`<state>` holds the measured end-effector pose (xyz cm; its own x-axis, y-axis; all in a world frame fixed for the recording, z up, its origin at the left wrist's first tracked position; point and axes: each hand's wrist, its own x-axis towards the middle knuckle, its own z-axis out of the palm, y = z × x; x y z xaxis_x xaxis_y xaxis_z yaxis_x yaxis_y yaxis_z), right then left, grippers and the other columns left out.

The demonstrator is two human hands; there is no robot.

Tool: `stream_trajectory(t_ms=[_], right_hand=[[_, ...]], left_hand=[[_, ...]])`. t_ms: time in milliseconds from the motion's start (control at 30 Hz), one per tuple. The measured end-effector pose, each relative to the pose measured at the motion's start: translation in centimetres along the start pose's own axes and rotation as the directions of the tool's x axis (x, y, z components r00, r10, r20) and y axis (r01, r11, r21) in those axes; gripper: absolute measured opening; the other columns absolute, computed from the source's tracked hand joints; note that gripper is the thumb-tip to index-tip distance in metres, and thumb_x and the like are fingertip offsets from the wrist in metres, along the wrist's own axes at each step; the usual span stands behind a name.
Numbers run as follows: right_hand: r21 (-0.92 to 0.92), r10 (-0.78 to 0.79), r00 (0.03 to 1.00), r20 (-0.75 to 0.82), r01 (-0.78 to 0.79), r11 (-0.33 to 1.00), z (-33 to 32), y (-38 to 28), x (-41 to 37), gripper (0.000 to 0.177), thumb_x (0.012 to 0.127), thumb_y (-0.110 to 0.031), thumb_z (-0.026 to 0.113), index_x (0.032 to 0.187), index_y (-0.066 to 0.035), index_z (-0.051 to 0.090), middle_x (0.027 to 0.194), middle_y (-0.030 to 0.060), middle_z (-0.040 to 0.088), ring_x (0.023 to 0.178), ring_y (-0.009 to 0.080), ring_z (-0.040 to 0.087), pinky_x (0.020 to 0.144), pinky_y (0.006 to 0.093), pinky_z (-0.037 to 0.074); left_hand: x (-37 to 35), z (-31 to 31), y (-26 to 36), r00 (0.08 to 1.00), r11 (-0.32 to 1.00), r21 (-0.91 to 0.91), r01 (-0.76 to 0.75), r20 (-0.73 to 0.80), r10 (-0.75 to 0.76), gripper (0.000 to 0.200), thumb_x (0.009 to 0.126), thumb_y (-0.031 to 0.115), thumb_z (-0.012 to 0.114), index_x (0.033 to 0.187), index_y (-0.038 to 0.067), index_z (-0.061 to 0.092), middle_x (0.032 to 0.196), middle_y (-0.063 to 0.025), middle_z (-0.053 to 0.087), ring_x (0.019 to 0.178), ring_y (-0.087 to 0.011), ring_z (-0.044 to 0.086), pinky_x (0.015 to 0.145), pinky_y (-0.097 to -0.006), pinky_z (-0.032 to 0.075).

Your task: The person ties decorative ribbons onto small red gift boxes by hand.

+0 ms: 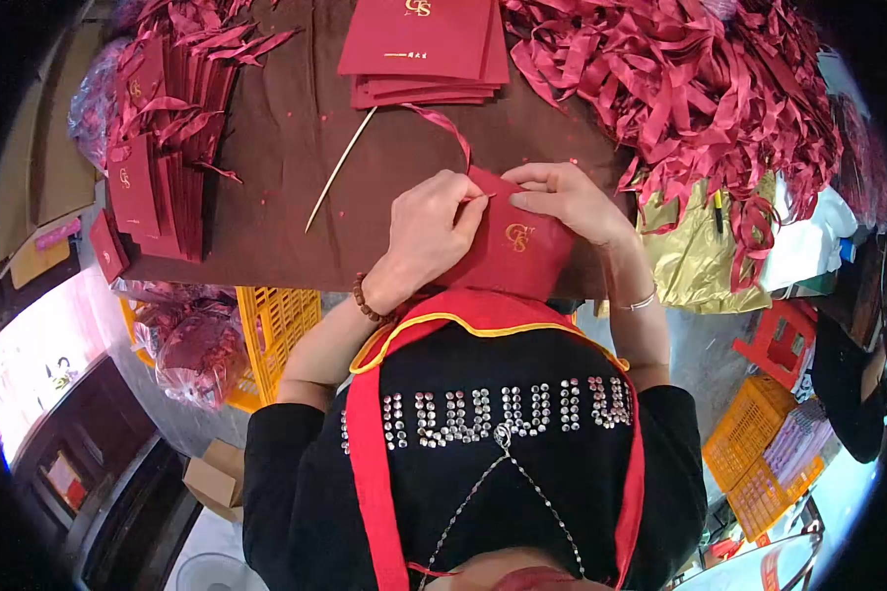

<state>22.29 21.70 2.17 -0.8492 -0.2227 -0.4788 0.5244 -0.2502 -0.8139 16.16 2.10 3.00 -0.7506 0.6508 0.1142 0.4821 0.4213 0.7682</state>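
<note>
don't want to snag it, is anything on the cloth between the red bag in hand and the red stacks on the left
Yes, a thin stick lies slantwise on the brown cloth between the red bag and the red stacks, with tiny red scraps near it.

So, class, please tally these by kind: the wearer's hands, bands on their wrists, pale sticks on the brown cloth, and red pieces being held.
Hands: 2 (left hand, right hand)
Wrist bands: 2 (brown beads, silver bangle)
Pale stick: 1
Held red piece: 1
Total: 6
</note>
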Motion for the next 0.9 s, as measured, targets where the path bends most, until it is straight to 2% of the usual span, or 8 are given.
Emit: stream_trajectory(t_ms=[33,167,233,667,733,900], right_hand=[[0.039,0.013,1.0,0.008,-0.013,0.999,0.1,-0.1,0.0,0.03,0.085,-0.006,0.058,0.113,0.005,0.056,0.099,0.007,0.065,0.088,0.0097,0.06,0.08,0.0232,0.047],[0.037,-0.001,1.0,0.017,0.001,0.999,0.1,-0.1,0.0,0.03,0.085,-0.005,0.058,0.113,0.006,0.057,0.1,0.0078,0.065,0.09,0.0101,0.06,0.081,0.0233,0.047],[-0.021,-0.002,1.0,-0.005,0.002,1.0,0.0,0.1,0.0,0.029,0.084,-0.004,0.058,0.112,0.005,0.057,0.1,0.0082,0.065,0.09,0.0105,0.06,0.081,0.0235,0.047],[0.032,-0.002,1.0,0.017,0.001,1.0,0.0,-0.2,-0.2,0.027,0.085,-0.006,0.058,0.109,0.004,0.058,0.099,0.0077,0.065,0.088,0.0101,0.06,0.08,0.0233,0.047],[0.036,-0.016,1.0,0.023,0.015,0.999,-0.1,0.0,-0.2,0.027,0.085,-0.006,0.058,0.11,0.004,0.058,0.099,0.0072,0.065,0.088,0.0098,0.06,0.08,0.0229,0.047],[0.085,0.009,0.999,0.039,-0.013,0.996,-0.5,0.2,-0.2,0.027,0.085,-0.006,0.057,0.11,0.004,0.058,0.099,0.0065,0.065,0.088,0.0092,0.059,0.08,0.0222,0.047]], left_hand=[[0.0,0.1,0.1,1.0,1.0,-0.008,0.003,0.003,-0.003,0.009,0.078,0.012,0.063,0.074,0.005,0.058,0.071,-0.0109,0.058,0.066,-0.0299,0.059,0.058,-0.0388,0.046],[0.2,0.2,0.5,1.0,1.0,-0.02,-0.005,0.008,0.005,0.009,0.078,0.012,0.063,0.075,0.005,0.058,0.072,-0.0111,0.059,0.065,-0.0304,0.059,0.057,-0.0392,0.046],[0.3,0.3,0.5,0.999,1.0,-0.013,0.011,0.032,-0.011,0.01,0.078,0.012,0.063,0.075,0.005,0.058,0.071,-0.0114,0.058,0.065,-0.0309,0.059,0.057,-0.0397,0.046],[0.9,0.1,0.5,0.997,0.999,-0.023,0.042,0.07,-0.04,0.01,0.078,0.013,0.062,0.075,0.004,0.058,0.074,-0.0127,0.06,0.068,-0.0323,0.06,0.058,-0.0413,0.047],[1.1,0.1,0.5,0.996,0.999,0.038,-0.011,0.09,0.008,0.01,0.079,0.011,0.064,0.077,0.002,0.06,0.072,-0.0132,0.059,0.064,-0.0282,0.06,0.057,-0.0356,0.045],[1.3,0.1,0.3,0.995,1.0,-0.014,0.014,0.096,-0.013,0.012,0.079,0.012,0.065,0.077,0.002,0.059,0.072,-0.0135,0.059,0.065,-0.0282,0.06,0.057,-0.035,0.046]])
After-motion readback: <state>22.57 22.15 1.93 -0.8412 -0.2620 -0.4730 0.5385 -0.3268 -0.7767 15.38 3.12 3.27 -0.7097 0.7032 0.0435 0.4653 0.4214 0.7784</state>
